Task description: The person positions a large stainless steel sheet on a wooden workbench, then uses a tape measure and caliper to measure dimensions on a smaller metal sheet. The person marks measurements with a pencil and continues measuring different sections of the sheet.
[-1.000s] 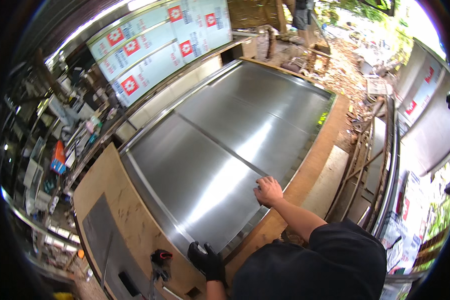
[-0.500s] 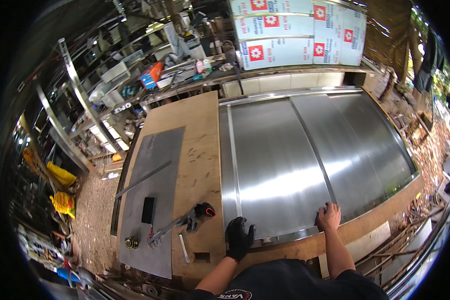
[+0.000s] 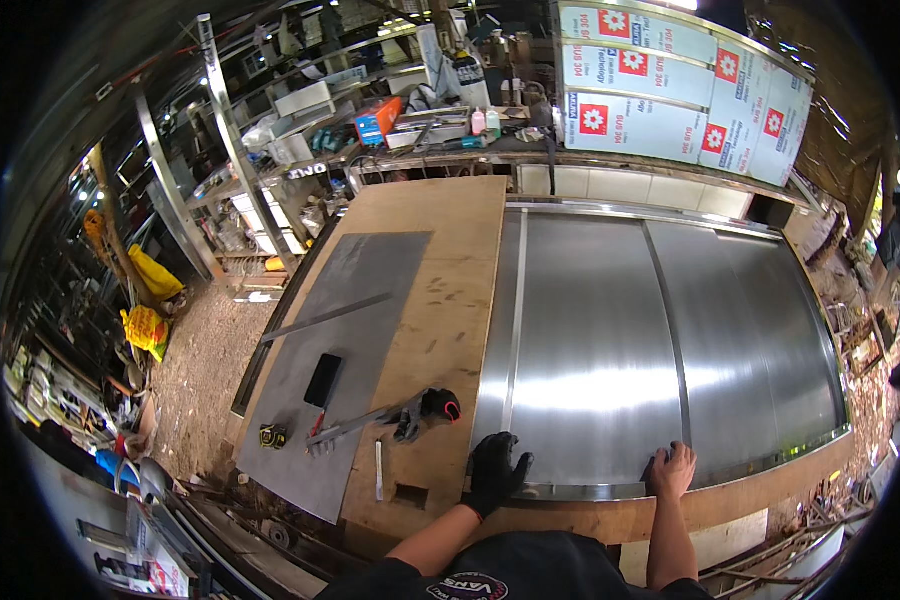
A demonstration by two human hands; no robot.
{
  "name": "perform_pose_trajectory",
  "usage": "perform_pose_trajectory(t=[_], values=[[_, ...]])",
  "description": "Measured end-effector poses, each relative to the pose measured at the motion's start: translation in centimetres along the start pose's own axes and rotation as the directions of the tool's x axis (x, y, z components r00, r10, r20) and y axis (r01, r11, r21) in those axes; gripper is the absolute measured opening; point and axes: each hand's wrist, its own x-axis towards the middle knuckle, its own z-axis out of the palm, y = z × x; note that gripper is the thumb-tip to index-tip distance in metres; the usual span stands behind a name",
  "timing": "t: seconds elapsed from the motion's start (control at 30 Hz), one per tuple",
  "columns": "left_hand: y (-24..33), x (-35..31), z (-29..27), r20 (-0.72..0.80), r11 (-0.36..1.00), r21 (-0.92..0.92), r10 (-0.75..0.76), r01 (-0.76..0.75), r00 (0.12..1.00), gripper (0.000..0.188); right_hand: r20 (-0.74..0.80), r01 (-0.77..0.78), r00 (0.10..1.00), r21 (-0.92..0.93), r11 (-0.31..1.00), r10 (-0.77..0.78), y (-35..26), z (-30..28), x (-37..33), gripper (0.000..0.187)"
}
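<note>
A large brushed steel panel [image 3: 595,330] with raised rims and narrow strips across it lies on a plywood board. My left hand [image 3: 497,470], in a black glove, rests at the panel's near left corner, its thumb apart from the fingers and nothing visible between them. Farther right along the near rim is my bare right hand [image 3: 675,470], close to the foot of the dark strip [image 3: 667,330]. Its fingers are bent, with a small dark patch beside them; whether that is an object or a shadow is unclear.
Left of the panel, a grey sheet [image 3: 340,330] on plywood carries a flat metal bar [image 3: 330,318], a black phone-like slab [image 3: 322,380] and a tape measure [image 3: 273,435]. A black glove [image 3: 440,404] lies nearby. Behind stands a cluttered bench with an orange-and-blue box [image 3: 378,122].
The view has turned left, so the panel and bench appear farther right. Both hands stay at the near rim, in almost the same places on the panel.
</note>
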Motion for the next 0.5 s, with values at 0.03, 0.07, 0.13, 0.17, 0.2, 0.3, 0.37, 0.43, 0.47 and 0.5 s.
perform_pose_trajectory(t=[0.03,0.07,0.13,0.17,0.2,0.3,0.37,0.43,0.47,0.5], values=[[0.15,0.06,-0.25,0.021,1.0,-0.001,-0.013,0.013,1.0,0.039,0.005,-0.006,1.0,-0.005,1.0,0.006,-0.08,-0.04,-0.04,0.031],[0.21,0.11,-0.38,0.043,1.0,-0.003,-0.025,0.026,0.999,0.039,-0.004,-0.003,1.0,-0.009,1.0,0.003,-0.19,-0.08,-0.05,0.03],[-0.06,0.12,-0.14,-0.044,0.999,0.001,0.049,-0.049,0.998,0.038,-0.02,-0.001,1.0,-0.019,1.0,0.001,-0.41,-0.1,-0.13,0.03],[-0.17,0.01,-0.11,-0.085,0.996,0.006,0.085,-0.085,0.993,0.038,-0.018,0.011,1.0,-0.021,1.0,-0.011,-0.33,0.06,-0.1,0.03],[-0.32,-0.1,-0.11,-0.074,0.997,-0.006,0.072,-0.072,0.995,0.038,-0.017,0.022,1.0,-0.023,0.999,-0.023,-0.16,0.21,0.01,0.03],[-0.13,0.01,-0.24,-0.056,0.998,-0.03,0.054,-0.056,0.997,0.039,-0.02,0.035,0.999,-0.037,0.999,-0.036,0.11,0.35,0.11,0.03],[-0.15,-0.01,-0.12,-0.075,0.998,-0.015,0.064,-0.065,0.995,0.039,-0.028,0.044,0.999,-0.041,0.998,-0.045,0.27,0.45,0.13,0.03],[-0.16,-0.05,-0.08,-0.074,0.998,-0.023,0.064,-0.066,0.995,0.039,-0.037,0.059,0.997,-0.042,0.997,-0.061,0.39,0.48,0.1,0.03],[-0.16,-0.07,-0.08,-0.074,0.997,-0.027,0.064,-0.066,0.995,0.039,-0.033,0.054,0.998,-0.044,0.998,-0.056,0.41,0.49,0.12,0.03],[-0.17,-0.04,-0.07,-0.079,0.997,-0.022,0.077,-0.079,0.994,0.038,-0.03,0.05,0.998,-0.046,0.998,-0.051,0.44,0.48,0.14,0.03]])
